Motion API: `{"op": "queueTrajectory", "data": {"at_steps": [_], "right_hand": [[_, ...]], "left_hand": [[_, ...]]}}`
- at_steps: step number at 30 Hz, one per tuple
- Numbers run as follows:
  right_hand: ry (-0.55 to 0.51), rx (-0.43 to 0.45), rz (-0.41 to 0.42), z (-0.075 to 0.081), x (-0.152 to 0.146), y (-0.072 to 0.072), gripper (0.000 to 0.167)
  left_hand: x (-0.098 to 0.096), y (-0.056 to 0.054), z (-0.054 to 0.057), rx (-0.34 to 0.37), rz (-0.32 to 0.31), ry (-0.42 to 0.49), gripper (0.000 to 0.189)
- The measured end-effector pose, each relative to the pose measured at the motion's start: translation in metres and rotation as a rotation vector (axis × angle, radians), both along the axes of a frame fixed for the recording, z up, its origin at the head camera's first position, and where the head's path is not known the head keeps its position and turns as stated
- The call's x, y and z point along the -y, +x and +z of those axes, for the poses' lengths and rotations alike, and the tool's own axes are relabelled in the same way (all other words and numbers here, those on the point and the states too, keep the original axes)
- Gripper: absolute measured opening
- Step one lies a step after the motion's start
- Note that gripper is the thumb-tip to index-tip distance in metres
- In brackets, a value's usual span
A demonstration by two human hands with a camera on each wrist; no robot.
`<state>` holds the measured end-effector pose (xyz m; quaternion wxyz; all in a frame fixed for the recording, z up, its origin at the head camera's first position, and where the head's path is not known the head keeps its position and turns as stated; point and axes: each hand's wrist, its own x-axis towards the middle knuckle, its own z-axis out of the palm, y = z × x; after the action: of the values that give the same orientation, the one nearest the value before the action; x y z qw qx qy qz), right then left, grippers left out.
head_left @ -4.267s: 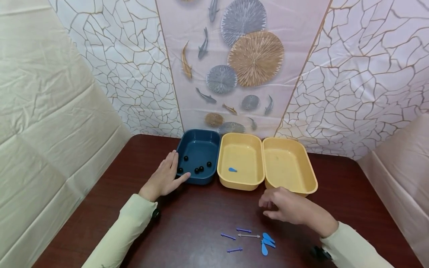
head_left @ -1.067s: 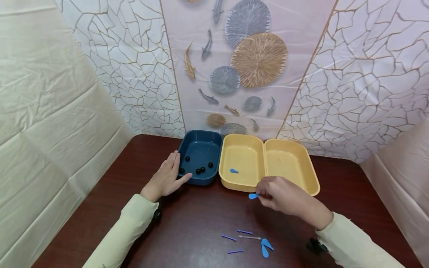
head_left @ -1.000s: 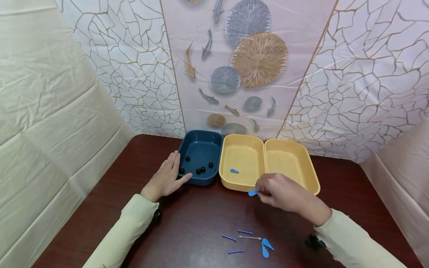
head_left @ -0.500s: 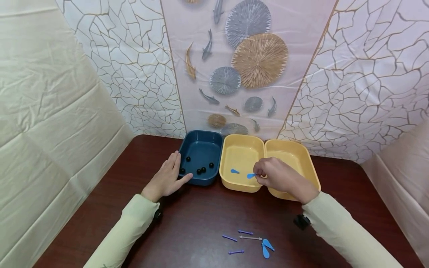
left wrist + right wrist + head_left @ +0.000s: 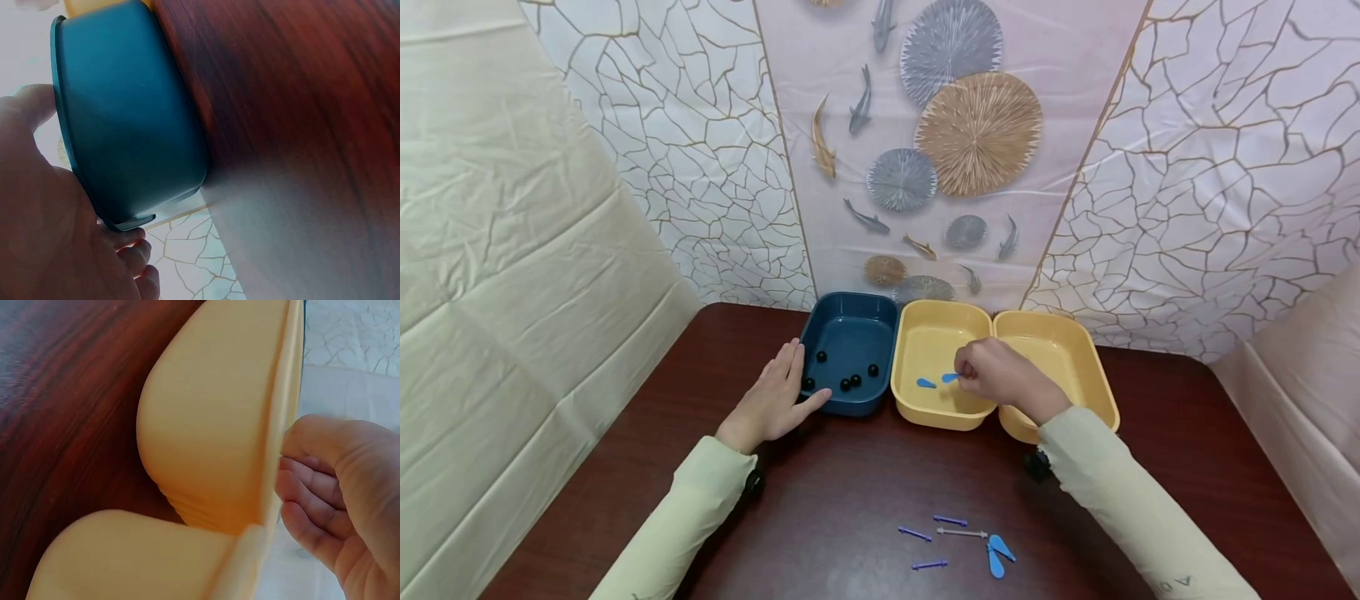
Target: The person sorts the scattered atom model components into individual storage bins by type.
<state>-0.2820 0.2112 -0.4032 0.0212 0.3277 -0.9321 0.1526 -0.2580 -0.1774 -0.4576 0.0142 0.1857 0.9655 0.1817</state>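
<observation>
My right hand (image 5: 1000, 375) pinches a small blue teardrop-shaped piece (image 5: 951, 377) by its narrow end, over the middle yellow tray (image 5: 945, 420). A similar blue piece (image 5: 926, 382) lies on that tray's floor, just left of the held one. In the right wrist view, the curled fingers of the right hand (image 5: 344, 500) appear beside the tray rim; the held piece is hidden there. My left hand (image 5: 766, 398) rests with straight, spread fingers on the near left rim of the dark blue tray (image 5: 853, 327). The left wrist view shows its thumb and fingers along that rim.
Several black balls (image 5: 855, 381) lie in the dark blue tray. A second yellow tray (image 5: 1063, 350) stands at the right, partly behind my right forearm. On the table's near part lie purple rods (image 5: 929, 564), a grey rod (image 5: 962, 532) and two blue teardrop pieces (image 5: 996, 562).
My right hand, holding nothing at first, took one blue teardrop piece from the table pile, then carried it forward and left over the middle yellow tray. The left hand stayed on its rim.
</observation>
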Motion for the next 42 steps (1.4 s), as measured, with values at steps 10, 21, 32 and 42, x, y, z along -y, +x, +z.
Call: {"op": "queueTrajectory", "data": {"at_steps": [10, 21, 32, 42], "right_hand": [[0.069, 0.029, -0.088, -0.026, 0.008, -0.022, 0.02], [0.089, 0.054, -0.112, -0.034, 0.012, -0.029, 0.034], [0.096, 0.028, -0.041, 0.001, 0.009, -0.012, 0.013], [0.072, 0.031, 0.059, 0.036, 0.006, 0.034, 0.009]], "left_hand": [[-0.001, 0.001, -0.004, 0.007, -0.001, -0.003, 0.1], [-0.001, 0.005, -0.002, 0.01, -0.005, 0.007, 0.099], [-0.002, 0.004, 0.0, -0.004, -0.007, -0.001, 0.099], [-0.002, 0.002, 0.002, -0.019, -0.009, 0.001, 0.097]]}}
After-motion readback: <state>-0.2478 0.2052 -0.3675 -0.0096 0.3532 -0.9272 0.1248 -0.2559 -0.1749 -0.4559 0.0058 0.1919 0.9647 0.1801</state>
